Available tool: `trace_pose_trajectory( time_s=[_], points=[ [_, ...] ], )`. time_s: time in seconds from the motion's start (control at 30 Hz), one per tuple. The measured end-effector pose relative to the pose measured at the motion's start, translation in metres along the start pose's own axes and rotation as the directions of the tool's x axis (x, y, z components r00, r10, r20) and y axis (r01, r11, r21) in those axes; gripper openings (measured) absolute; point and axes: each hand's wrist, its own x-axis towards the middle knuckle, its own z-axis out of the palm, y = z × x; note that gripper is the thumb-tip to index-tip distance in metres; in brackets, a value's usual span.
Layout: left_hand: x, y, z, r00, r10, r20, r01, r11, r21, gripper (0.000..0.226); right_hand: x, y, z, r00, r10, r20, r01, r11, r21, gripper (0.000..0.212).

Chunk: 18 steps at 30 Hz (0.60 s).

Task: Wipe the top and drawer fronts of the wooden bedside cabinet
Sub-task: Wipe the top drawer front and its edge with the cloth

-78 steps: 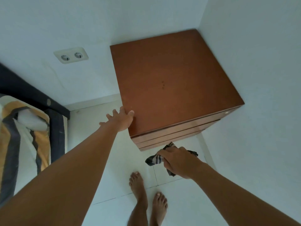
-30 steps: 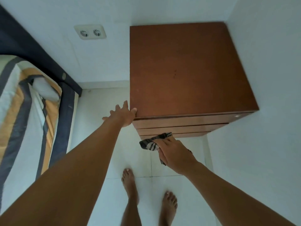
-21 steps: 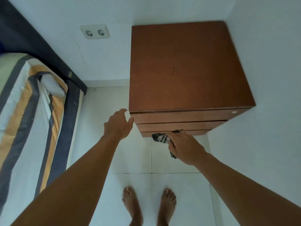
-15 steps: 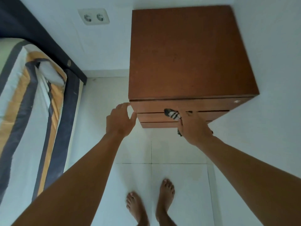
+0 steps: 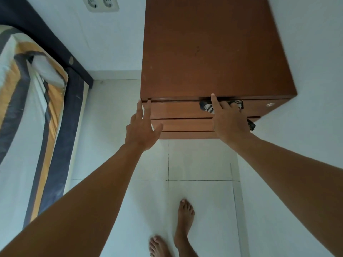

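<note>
The wooden bedside cabinet [image 5: 213, 52] stands in the room's corner, seen from above, with its drawer fronts [image 5: 178, 112] facing me. My right hand [image 5: 228, 121] presses a dark striped cloth [image 5: 207, 106] flat against the top drawer front, index finger stretched up to the top's front edge. Part of the cloth sticks out to the right of the hand. My left hand [image 5: 143, 127] has straight, spread fingers, whose tips touch the cabinet's front left corner at the top drawer.
A bed with a striped cover [image 5: 27, 108] and dark frame runs along the left. A double wall socket [image 5: 101, 3] sits on the far wall. White walls close in behind and right of the cabinet. My bare feet [image 5: 178, 232] stand on the white tiled floor.
My right hand has carried the cloth up from the lowest drawer front to the top one. My left hand let go of the corner, then reached back with straight fingers.
</note>
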Motion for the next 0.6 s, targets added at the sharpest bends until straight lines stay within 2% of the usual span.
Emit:
trace_pose_trajectory(
  time_s=[0.17,0.27,0.4,0.6],
  points=[
    [-0.001,-0.002,0.003,0.999,-0.015,-0.051,0.011,0.997,-0.074,0.09,-0.002,0.002,0.006,1.0,0.007,0.006,-0.007,1.0,-0.005,0.07],
    [0.0,-0.001,0.003,0.982,-0.122,-0.144,0.105,0.987,-0.123,0.084,-0.009,0.003,0.011,0.999,-0.036,-0.029,0.034,0.999,-0.041,0.072],
    [0.012,0.003,0.003,0.969,-0.232,-0.086,0.216,0.962,-0.17,0.084,-0.014,0.006,0.015,0.999,-0.025,-0.023,0.024,0.998,-0.059,0.075],
    [0.034,0.015,-0.003,0.917,-0.367,-0.158,0.315,0.907,-0.28,0.07,-0.004,0.007,0.014,0.999,-0.02,-0.049,0.017,0.998,-0.059,0.075]
  ],
)
